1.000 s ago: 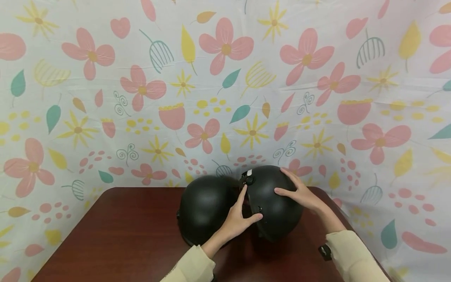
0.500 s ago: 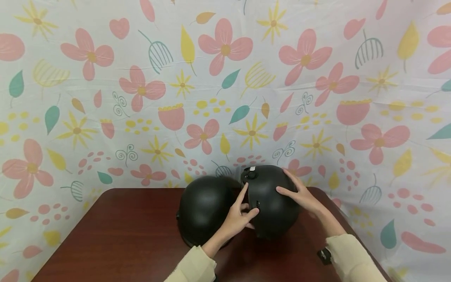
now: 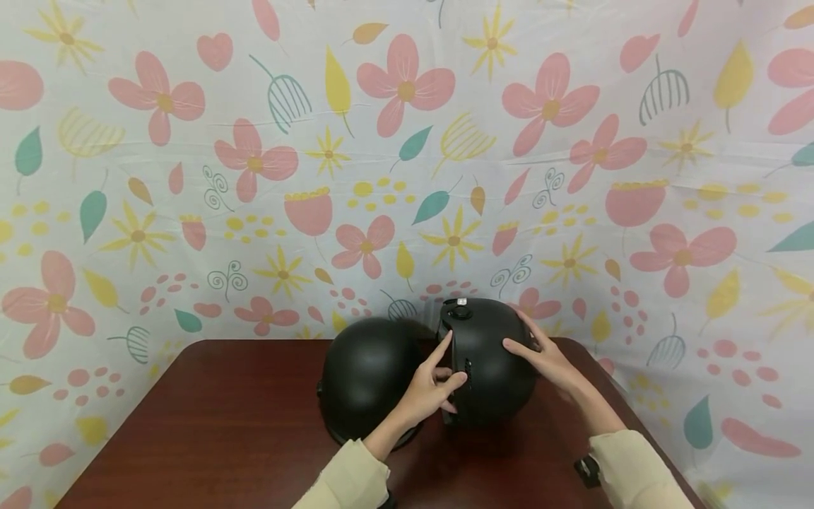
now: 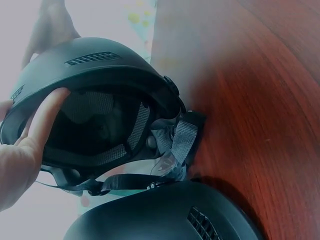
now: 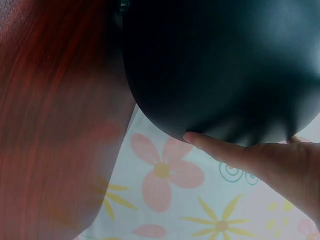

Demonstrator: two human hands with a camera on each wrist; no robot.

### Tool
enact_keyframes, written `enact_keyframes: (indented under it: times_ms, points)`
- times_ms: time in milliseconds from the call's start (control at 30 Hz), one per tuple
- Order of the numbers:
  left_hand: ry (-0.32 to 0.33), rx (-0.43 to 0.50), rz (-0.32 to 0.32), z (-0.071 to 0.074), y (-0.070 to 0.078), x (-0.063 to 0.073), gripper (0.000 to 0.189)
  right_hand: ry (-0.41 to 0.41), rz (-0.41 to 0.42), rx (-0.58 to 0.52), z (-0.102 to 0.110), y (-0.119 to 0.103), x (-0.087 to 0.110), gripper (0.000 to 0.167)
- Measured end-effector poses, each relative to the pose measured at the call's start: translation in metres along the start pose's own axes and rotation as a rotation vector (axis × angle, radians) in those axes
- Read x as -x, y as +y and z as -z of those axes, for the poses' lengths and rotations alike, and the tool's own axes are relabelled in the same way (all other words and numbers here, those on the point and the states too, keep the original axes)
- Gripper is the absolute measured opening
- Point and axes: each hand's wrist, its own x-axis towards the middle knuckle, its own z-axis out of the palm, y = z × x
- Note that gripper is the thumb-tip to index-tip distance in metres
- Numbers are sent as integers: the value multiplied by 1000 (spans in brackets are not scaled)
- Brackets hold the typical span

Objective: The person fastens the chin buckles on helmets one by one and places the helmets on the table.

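Observation:
Two matte black helmets are side by side. My left hand (image 3: 427, 390) grips the rim of the right helmet (image 3: 492, 364), its thumb on the shell and other fingers reaching inside. On the far right side of that shell, my right hand (image 3: 548, 355) holds it with thumb and fingers spread. The helmet is tilted so its opening faces left; the left wrist view shows its dark padded inside and a grey chin strap (image 4: 185, 140) hanging with a buckle. Beside it, the left helmet (image 3: 369, 375) sits dome up on the table, partly behind my left hand.
The dark red-brown wooden table (image 3: 242, 417) extends left and toward me. A white cloth (image 3: 305, 212) printed with flowers and leaves hangs right behind its back edge. The table's right edge runs close under my right forearm.
The right helmet has turned in my hands, its opening swinging further left and its lower end settling level. My left fingers have moved inside the rim. The left helmet has stayed put.

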Motion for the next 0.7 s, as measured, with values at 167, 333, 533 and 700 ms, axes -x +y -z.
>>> enact_keyframes:
  times_ms: [167, 333, 533, 700]
  points:
    - [0, 9, -2, -3, -1, 0, 72, 30, 40, 66, 3, -4, 4, 85]
    - [-3, 23, 2, -5, -1, -1, 72, 81, 141, 157, 6, -15, 6, 77]
    - [-22, 45, -8, -11, -3, -4, 72, 117, 263, 269, -1, -30, 4, 72]
    - [-41, 56, -22, -16, -3, -5, 72, 165, 343, 454, -17, -37, 2, 75]
